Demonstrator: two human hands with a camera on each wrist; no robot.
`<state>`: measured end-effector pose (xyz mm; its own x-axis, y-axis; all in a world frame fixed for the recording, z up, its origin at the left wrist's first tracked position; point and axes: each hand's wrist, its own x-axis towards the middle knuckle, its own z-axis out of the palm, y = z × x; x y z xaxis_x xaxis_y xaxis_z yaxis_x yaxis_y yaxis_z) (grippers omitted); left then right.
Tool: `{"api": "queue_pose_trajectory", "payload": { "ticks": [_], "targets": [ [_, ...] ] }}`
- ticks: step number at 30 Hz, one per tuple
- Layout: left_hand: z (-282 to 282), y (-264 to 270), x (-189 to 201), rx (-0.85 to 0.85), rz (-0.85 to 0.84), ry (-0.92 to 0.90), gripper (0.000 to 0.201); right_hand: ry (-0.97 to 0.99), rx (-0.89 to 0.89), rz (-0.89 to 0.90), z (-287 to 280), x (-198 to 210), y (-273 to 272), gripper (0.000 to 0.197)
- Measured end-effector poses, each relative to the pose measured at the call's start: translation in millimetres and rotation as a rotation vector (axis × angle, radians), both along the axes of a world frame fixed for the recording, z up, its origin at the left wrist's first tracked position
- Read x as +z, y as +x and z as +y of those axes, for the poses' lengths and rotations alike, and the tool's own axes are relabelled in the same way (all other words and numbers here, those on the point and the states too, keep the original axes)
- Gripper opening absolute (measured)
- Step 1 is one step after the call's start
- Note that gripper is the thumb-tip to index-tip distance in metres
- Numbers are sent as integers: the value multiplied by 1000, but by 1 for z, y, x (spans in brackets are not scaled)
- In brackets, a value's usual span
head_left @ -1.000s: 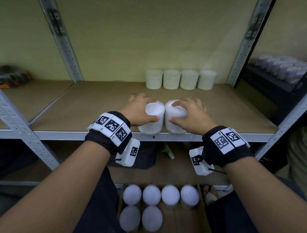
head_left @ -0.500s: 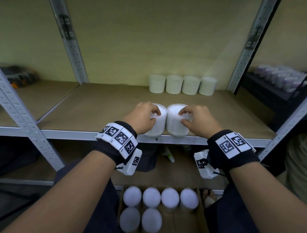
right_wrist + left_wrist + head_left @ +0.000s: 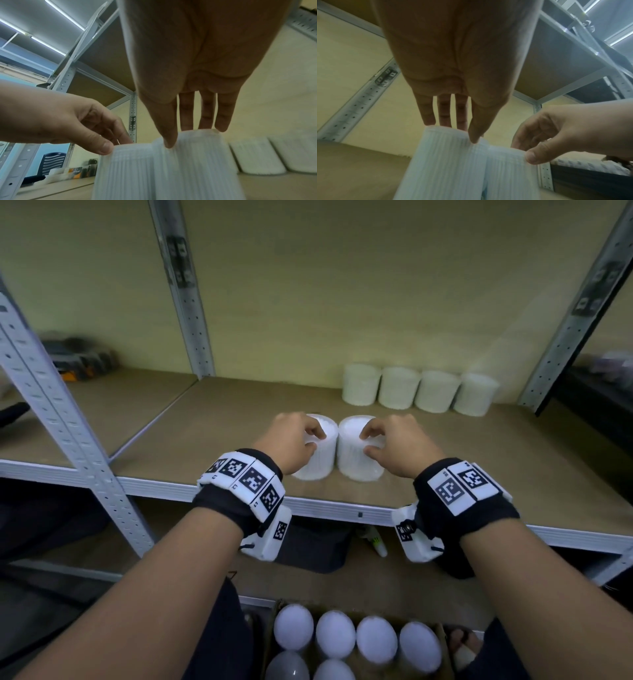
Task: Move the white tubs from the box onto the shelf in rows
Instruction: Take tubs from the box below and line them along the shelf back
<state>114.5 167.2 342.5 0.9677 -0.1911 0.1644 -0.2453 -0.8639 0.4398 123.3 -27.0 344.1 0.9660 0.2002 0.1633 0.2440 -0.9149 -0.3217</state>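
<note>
White tubs: pair upright, touching, near front edge of shelf. Left hand pinches left tub at rim, right hand pinches right tub. Back row lies straight ahead, further right.

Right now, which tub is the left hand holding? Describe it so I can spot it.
Look at the brown shelf board. Near its front edge, two ribbed white tubs stand touching, ahead of the back row of four. It is the left tub, under the left hand.
</note>
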Motion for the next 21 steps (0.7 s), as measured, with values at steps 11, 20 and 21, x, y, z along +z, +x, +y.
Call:
{"api": "queue_pose_trajectory", "payload": {
  "ticks": [11,20,21],
  "targets": [
    [31,81,-1,129,28,-15,27,-66,59,26,41,4,95,25],
    [45,147,1,160,10,13,27,-36,75,21,58,2,163,28],
    [46,154,1,160,7,15,28,-39,74,16,60,1,170,27]
  ]
}}
